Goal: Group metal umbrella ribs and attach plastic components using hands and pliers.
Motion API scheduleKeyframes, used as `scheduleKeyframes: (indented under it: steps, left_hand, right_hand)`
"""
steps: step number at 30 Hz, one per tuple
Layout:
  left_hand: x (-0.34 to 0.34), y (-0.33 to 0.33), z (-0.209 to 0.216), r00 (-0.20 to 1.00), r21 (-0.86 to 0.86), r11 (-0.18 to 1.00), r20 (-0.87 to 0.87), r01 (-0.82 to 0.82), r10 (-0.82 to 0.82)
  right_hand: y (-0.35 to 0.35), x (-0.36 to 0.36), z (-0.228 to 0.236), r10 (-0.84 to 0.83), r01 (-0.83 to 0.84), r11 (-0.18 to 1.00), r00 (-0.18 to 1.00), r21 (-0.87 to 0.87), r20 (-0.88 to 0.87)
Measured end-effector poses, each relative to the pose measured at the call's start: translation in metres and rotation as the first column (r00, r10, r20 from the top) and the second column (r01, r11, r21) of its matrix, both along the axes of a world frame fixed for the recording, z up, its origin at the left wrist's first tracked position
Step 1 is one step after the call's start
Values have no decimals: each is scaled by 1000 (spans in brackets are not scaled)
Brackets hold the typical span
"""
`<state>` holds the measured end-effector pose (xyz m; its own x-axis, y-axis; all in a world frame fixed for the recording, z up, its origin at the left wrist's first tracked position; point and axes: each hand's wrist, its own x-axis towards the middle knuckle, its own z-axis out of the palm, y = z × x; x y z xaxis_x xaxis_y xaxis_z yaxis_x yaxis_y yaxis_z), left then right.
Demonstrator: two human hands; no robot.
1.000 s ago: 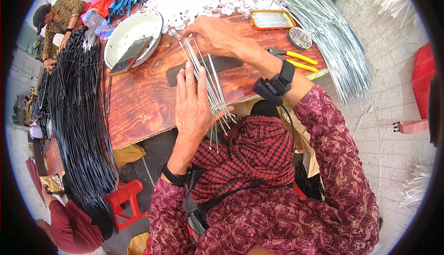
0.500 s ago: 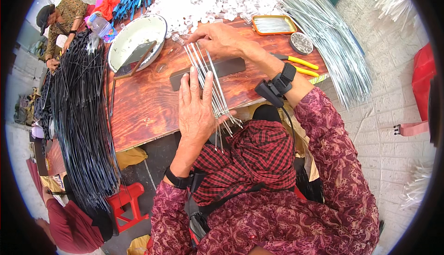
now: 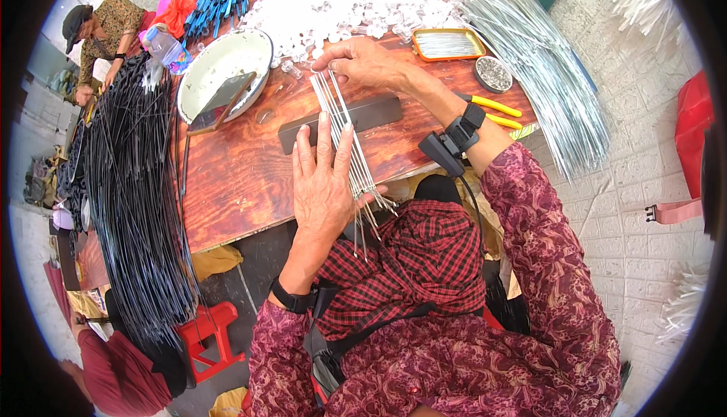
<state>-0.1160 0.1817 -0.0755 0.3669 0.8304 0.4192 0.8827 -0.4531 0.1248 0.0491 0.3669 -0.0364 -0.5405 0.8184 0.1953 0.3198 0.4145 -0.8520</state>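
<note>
A small bundle of thin white-silver metal rods (image 3: pixel 338 118) slants from the wooden table's front edge up over a dark grey bar (image 3: pixel 379 111). My left hand (image 3: pixel 324 190) holds the bundle near its lower end, the fingers stretched along its left side and the thumb showing on the other side. Below that hand the rods end in small tips above my lap. My right hand (image 3: pixel 365 65) is closed at the bundle's upper ends, index finger and thumb against the rods. Whether a small piece sits between those fingertips is too small to tell.
Clear plastic pieces (image 3: pixel 341 8) are heaped at the back. A white basin (image 3: pixel 254 50) stands left, beside long black strips (image 3: pixel 132 190). To the right are yellow-handled pliers (image 3: pixel 496 107), a tray (image 3: pixel 448 42), a small bowl (image 3: pixel 493 73) and silver rods (image 3: pixel 545 76). A co-worker (image 3: pixel 106 38) sits far left.
The upper ends of the rods have drawn closer together and shifted slightly right. My right hand has moved a little right with them; my left hand stays nearly in place.
</note>
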Motion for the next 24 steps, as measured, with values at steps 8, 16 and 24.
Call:
scheduleKeyframes:
  steps: [8, 16, 24]
  left_hand:
    - [2, 2, -1, 1000, -8, 1000, -3, 6, -6]
    - [0, 0, 0, 1000, -1, 1000, -27, 16, -16]
    - [1, 0, 3, 1000, 8, 1000, 8, -3, 3]
  right_hand:
    - [1, 3, -1, -55, 41, 963, 997, -267, -46]
    - [-9, -6, 0, -12, -19, 968, 992, -251, -123]
    - [-14, -3, 6, 28, -27, 1000, 995, -11, 92]
